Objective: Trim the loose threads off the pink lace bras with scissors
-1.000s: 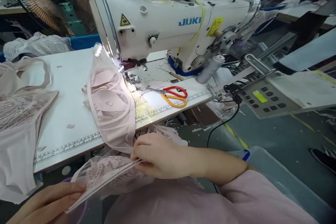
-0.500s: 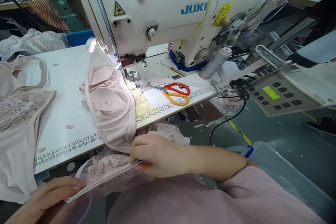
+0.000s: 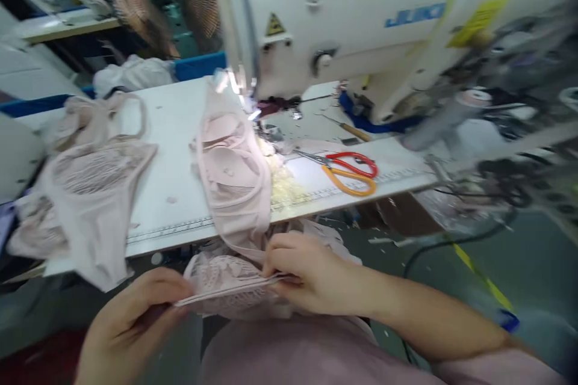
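Observation:
Between my hands, below the table's front edge, a pale pink lace bra (image 3: 230,271) is stretched along its folded edge. My left hand (image 3: 139,307) pinches the left end of that edge between thumb and fingers. My right hand (image 3: 307,274) grips the same edge farther right, its fingertips partly hidden. Just beyond, a second pale pink bra (image 3: 235,171) with moulded cups lies on the white table, its upper end by the needle of the sewing machine (image 3: 289,42) and its lower end hanging over the edge near my right hand.
Scissors (image 3: 350,171) with red and orange handles lie right of the machine's needle. Behind them are a wooden-handled awl (image 3: 347,127) and a grey thread cone (image 3: 447,120). More bras (image 3: 99,192) hang over the table's left side. A fan (image 3: 162,0) stands behind.
The camera view has swung left, so the machine and table sit farther right. My left hand has come up and nearer to my right; both still hold the lace bra's edge.

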### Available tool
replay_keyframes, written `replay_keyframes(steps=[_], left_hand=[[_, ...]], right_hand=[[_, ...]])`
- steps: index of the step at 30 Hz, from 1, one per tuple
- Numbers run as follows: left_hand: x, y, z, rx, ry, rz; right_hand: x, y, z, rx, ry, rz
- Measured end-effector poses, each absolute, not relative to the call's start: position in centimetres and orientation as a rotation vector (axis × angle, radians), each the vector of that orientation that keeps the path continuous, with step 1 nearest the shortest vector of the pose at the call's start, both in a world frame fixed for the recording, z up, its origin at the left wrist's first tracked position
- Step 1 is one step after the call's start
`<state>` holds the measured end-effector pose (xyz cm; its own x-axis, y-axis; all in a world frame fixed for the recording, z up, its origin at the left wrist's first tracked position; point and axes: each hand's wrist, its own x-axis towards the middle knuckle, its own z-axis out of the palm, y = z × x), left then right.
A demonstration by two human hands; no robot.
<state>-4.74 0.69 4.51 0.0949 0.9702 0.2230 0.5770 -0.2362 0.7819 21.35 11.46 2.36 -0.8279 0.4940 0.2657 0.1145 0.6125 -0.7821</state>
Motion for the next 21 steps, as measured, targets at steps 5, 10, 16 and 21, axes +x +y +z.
replay_keyframes(steps=[5, 10, 16, 21], left_hand=[[-3.8, 0.9, 5.0, 1.76, 1.401, 1.099], [-3.8, 0.5, 4.5, 1.686, 1.329, 1.103], [-4.0, 0.2, 3.6, 1.742, 1.399, 1.111], [-3.8, 0.1, 3.2, 1.854, 1.376, 1.174]], right_hand=[[21.5, 11.2, 2.3, -0.481, -2.411, 1.089], [21.5, 10.8, 2.5, -0.399, -2.515, 0.918], [21.8, 10.1, 2.5, -0.355, -2.578, 0.798], [21.9, 9.8, 2.6, -0.353, -2.61, 0.73]])
